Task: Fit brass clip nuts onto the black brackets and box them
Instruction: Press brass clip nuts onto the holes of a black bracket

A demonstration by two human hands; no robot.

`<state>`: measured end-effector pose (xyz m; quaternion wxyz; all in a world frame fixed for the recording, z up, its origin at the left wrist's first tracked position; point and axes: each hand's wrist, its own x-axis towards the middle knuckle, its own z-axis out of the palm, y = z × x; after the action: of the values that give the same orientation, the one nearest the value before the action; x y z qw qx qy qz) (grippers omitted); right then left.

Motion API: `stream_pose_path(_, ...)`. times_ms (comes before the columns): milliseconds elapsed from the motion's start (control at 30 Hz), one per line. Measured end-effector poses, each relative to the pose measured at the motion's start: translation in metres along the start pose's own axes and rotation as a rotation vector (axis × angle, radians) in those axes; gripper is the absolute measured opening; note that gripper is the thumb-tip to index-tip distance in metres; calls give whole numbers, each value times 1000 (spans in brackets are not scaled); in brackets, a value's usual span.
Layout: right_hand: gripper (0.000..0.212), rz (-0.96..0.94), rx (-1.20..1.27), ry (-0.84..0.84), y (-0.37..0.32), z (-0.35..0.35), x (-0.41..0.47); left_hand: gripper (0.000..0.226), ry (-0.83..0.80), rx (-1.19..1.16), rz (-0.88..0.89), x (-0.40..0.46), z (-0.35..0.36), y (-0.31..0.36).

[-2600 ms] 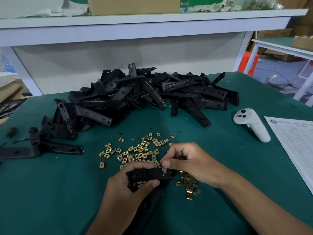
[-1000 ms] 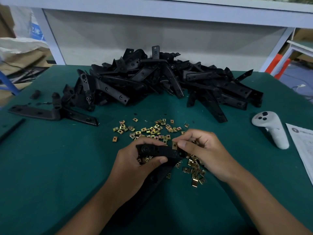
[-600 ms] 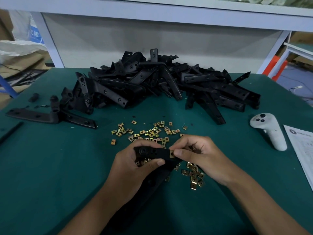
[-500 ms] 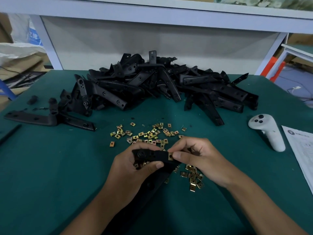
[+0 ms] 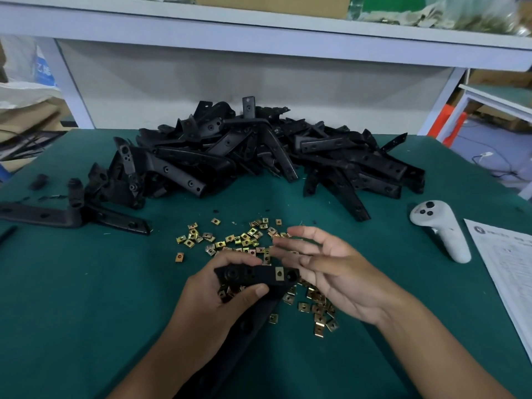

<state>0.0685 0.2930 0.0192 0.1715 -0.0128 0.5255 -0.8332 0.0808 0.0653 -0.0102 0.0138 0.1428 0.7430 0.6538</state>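
one nut (image 5: 279, 273) looks seated on the bracket (image 5: 257, 275) the left hand (image 5: 218, 300) grips; the right hand (image 5: 328, 269), fingers spread and empty, likely needs another from the loose nuts (image 5: 236, 239).

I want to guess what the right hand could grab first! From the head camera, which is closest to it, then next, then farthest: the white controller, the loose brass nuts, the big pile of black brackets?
From the right hand:
1. Loose brass nuts, right under it.
2. White controller, off to its right.
3. Pile of black brackets, at the table's back.

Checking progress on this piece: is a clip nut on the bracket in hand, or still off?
On. A brass clip nut sits on the bracket end gripped by the left hand; the right hand is open, empty.
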Motion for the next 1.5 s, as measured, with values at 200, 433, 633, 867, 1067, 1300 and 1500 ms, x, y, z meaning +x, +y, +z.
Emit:
stream_pose_path(200,42,30,36,106,-3,3,1,34,-11,75,21,-1,1,-2)
stream_pose_path(433,29,18,-90,209,-4,5,1,28,-47,97,15,-3,2,5)
stream_pose_path(633,16,-2,-57,156,-3,5,1,27,-59,126,14,-4,2,7)
stream_pose_path(867,27,24,-172,123,-1,4,-1,27,-59,137,23,-4,3,6)
stream_pose_path(1067,13,-2,-175,112,1,6,0,29,-79,141,22,-5,3,4)
stream_pose_path(1300,16,21,-221,109,-1,6,-1,28,-83,152,33,-4,3,-1)
stream_pose_path(1500,16,-34,-297,197,3,9,0,26,-118,154,42,-3,3,-3)
